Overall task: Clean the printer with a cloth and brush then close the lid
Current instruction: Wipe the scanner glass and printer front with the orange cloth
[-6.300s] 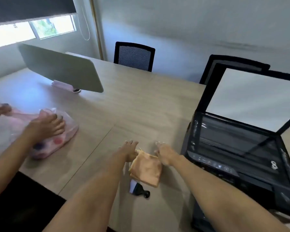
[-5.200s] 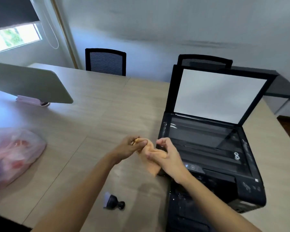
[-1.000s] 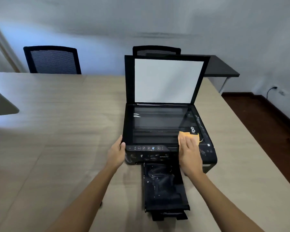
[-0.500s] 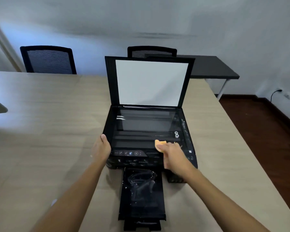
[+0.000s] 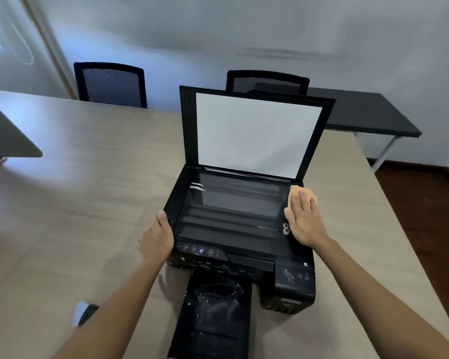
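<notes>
Item: printer (image 5: 240,244), black, on the wooden counter (image 5: 88,203), lid (image 5: 254,130) raised nearly upright, output tray (image 5: 213,317) drawn out toward me.

Item: cloth (image 5: 294,194), orange, at the far right edge of the scanner glass (image 5: 233,203), pinned flat under my right hand (image 5: 302,218). The fingers (image 5: 300,203) lie straight, pressing, not curled round it.

Item: left hand (image 5: 157,237), braced against the printer's left side, thumb on the top edge; whether the other fingers curl under the body I cannot tell.

Item: brush (image 5: 84,312), white-tipped and dark, lying on the counter beside my left forearm, untouched.

Hazards, as I judge them:
- Cloth sits partly over the right rim; a stroke outward could drag it off the printer.
- A flat palm gives weak hold; the cloth may bunch or slip under it and bare skin smear the glass.
- Hand is near the hinge; a bump could drop the lid on it.
- Extended tray, marked with white residue, lies under my forearms and could be leaned on.
- Brush is near my left elbow and could be swept away.
</notes>
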A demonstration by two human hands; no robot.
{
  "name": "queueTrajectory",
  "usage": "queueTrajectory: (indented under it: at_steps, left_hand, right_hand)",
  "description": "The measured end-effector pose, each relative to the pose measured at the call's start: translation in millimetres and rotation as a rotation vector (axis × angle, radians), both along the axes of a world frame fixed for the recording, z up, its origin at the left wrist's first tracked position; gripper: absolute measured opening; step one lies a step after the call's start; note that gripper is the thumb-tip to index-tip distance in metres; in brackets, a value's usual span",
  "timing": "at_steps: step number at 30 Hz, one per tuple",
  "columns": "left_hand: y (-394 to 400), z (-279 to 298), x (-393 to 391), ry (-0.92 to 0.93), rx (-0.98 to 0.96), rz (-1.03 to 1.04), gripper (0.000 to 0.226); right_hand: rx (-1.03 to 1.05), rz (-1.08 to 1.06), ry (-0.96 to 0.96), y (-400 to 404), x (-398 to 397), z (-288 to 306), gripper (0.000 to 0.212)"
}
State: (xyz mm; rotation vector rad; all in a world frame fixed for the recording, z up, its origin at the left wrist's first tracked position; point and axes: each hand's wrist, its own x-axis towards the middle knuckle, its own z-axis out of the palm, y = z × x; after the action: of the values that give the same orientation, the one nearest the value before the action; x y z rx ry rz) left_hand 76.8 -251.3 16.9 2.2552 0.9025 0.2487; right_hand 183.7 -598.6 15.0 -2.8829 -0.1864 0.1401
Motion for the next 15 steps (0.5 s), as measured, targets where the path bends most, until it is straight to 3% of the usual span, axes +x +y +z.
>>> queueTrajectory:
  at_steps: [5,11,15]
  left_hand:
    - [1,1,-1,0.019,0.018,-0.028,0.065]
    - [4,-1,0,0.009,0.031,-0.052,0.066]
    - [3,-2,-1,-0.010,0.053,-0.055,0.059]
  right_hand:
    - [0.041,-0.029,0.024,-2,41,-2,0.068]
    - [0.119,0.069,0.029,-11,-63,-5,0.077]
    - [-0.001,0.115,-0.081,-12,-73,4,0.076]
